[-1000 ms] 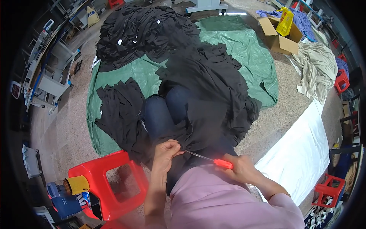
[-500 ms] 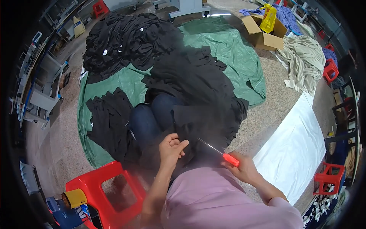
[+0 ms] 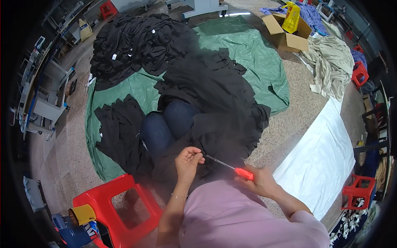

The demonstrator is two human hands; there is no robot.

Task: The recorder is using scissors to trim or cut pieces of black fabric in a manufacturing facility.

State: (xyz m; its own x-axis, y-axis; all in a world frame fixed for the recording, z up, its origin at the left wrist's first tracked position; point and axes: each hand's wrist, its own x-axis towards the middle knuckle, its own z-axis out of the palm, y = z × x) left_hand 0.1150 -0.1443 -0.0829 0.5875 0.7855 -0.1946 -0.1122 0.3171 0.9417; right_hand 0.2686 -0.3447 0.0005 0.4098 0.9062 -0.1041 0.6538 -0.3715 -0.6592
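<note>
My right hand [image 3: 257,180] is closed round the red handle of a tool [image 3: 244,173] with a long, thin metal shaft. The shaft points left, and its tip is close to the fingertips of my left hand [image 3: 188,165]. Finger and thumb of the left hand are pinched together at the edge of a black cloth piece [image 3: 219,132]; what sits between them is too small to make out. This cloth lies over my lap, beside my knees [image 3: 165,126] in dark blue trousers. More black garments [image 3: 202,82] are heaped just beyond them.
A green tarp [image 3: 248,53] carries a large black garment pile [image 3: 140,49] and a smaller one [image 3: 122,132]. A red stool [image 3: 97,196] stands at near left. To the right lie a white sheet [image 3: 318,161], pale cloth [image 3: 331,62] and a cardboard box [image 3: 295,42].
My right hand has moved a little left, bringing the tool's tip up to my left fingertips. The left hand has shifted slightly right, and its fingers are pinched closer together.
</note>
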